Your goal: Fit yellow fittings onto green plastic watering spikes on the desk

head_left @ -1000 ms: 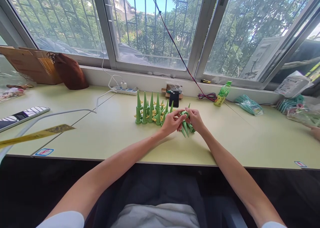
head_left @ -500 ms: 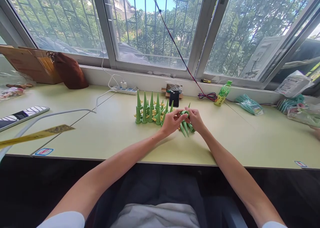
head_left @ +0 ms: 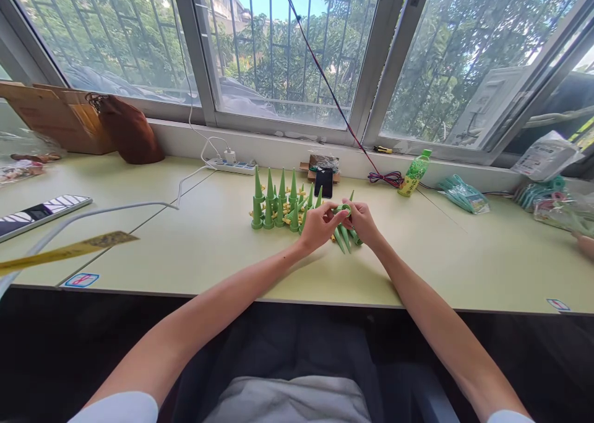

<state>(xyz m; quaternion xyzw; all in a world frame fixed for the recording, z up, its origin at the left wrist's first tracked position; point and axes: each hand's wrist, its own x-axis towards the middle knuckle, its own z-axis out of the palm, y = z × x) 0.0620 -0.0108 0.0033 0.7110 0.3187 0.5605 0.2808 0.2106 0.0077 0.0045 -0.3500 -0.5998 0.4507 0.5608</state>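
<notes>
Both my hands meet over the table, around a green cone-shaped piece [head_left: 343, 209] whose round open end faces me. My left hand [head_left: 320, 225] is closed on its left side. The fingers of my right hand [head_left: 363, 221] pinch at its right edge; anything smaller between them is too small to make out. Several green spikes [head_left: 342, 240] lie on the table just under my hands. To the left, rows of upright green spikes [head_left: 268, 214] with small yellow parts stand close together, some partly hidden behind my left hand.
Behind the spikes lie a black phone [head_left: 323, 183] and a power strip [head_left: 236, 166]. A green bottle [head_left: 414, 173] and bagged teal items [head_left: 464, 194] stand farther right. A white cable [head_left: 139, 205] crosses the left side. Another person's hand [head_left: 585, 245] shows at the right edge.
My hands stay around the green piece with hardly any movement. At the right edge, the other person's hand has shifted slightly.
</notes>
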